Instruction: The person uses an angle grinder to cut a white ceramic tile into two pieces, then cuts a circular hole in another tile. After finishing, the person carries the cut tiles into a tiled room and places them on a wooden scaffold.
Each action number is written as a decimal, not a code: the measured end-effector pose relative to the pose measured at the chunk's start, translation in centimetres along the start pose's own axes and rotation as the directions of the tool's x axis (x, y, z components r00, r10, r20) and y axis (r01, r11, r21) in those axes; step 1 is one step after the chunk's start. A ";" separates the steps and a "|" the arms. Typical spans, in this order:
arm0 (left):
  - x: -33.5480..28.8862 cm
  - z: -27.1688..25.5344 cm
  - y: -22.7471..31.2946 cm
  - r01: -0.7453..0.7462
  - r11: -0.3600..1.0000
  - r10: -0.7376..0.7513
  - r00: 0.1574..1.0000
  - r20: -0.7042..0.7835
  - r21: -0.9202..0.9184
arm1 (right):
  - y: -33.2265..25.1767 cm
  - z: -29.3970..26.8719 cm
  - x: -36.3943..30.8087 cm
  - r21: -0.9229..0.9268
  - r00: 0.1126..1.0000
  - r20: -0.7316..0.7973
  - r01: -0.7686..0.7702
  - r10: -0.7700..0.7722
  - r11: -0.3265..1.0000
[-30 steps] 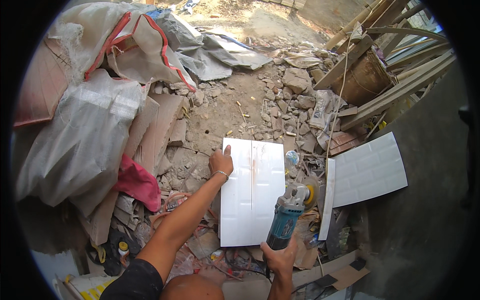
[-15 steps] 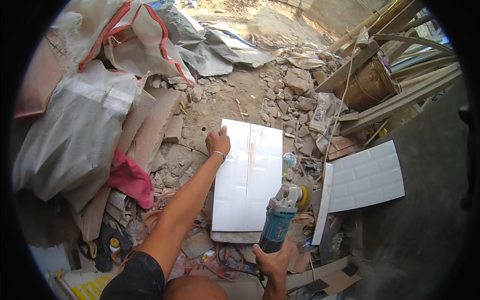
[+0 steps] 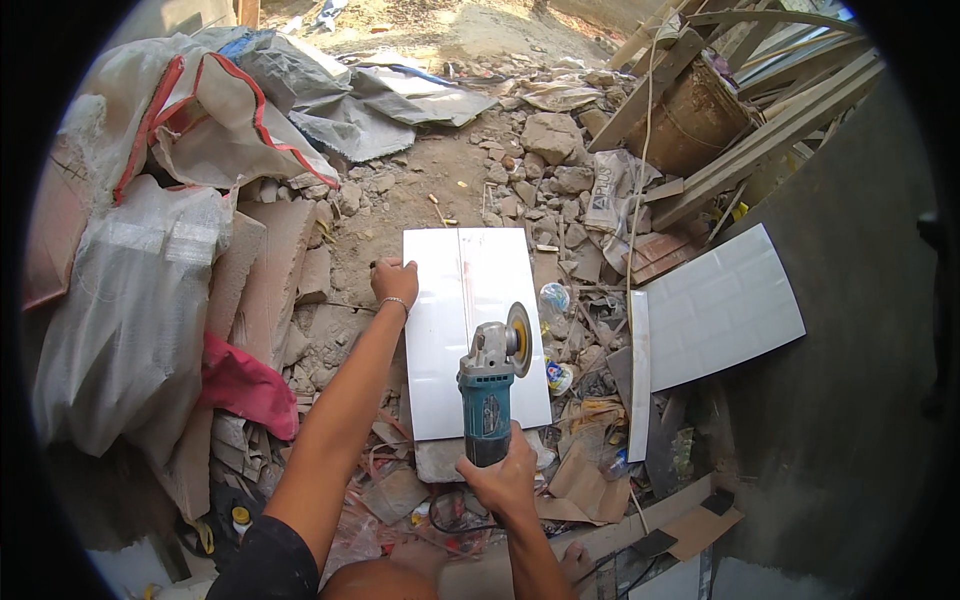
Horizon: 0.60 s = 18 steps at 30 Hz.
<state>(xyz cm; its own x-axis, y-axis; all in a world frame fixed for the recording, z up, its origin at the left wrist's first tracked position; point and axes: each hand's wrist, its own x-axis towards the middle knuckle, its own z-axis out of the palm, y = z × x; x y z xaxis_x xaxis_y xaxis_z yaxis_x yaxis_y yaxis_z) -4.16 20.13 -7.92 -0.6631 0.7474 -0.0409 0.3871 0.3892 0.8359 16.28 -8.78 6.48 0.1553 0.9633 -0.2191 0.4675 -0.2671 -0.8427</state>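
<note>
A glossy white tile [image 3: 437,370] lies flat on a pale block [image 3: 437,462], with a thin brownish line running from its far edge toward the middle. My left hand [image 3: 393,283] is closed at the tile's left edge, thumb against the tile. A small dark tip shows beside those fingers, too small to name. In my right hand [image 3: 505,478] is a teal angle grinder [image 3: 486,412], gripped by its dark rear body. Its disc [image 3: 519,340] stands on edge above the right part of the tile; whether it spins I cannot tell.
Broken rubble [image 3: 555,138] lies beyond the tile. White sacks [image 3: 130,300] and slabs [image 3: 272,275] crowd the left, with a pink cloth [image 3: 245,385]. At right, another white tile [image 3: 720,310] leans by a wall [image 3: 840,400]. A rusty drum [image 3: 695,120] and planks [image 3: 775,140] stand behind.
The grinder has moved left and away from me, from beside the tile's near right corner to above the tile. My left hand remains at the left edge. The view has shifted.
</note>
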 end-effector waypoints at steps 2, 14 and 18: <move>-1.7 -2.2 -1.4 0.020 0.992 -0.022 1.000 -0.011 -0.124 | 0.1 1.3 0.5 0.044 1.000 0.004 0.003 -0.003 0.999; -20.5 -15.4 -1.6 0.435 0.797 0.139 0.543 0.828 -0.420 | 4.2 6.4 1.9 0.114 0.998 0.026 -0.053 0.050 0.992; -20.6 -14.6 -0.9 0.401 0.868 -0.003 0.595 0.804 -0.294 | 4.0 6.6 1.7 0.086 0.997 0.039 -0.071 0.068 0.994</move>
<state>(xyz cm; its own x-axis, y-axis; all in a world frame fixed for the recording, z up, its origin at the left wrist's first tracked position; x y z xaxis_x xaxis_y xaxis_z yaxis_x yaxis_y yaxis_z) -0.17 -3.46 0.19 0.1192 0.8764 -0.4667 -0.1178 0.4792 0.8698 12.69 -8.03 -0.49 0.1522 0.9433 -0.2949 0.3785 -0.3313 -0.8643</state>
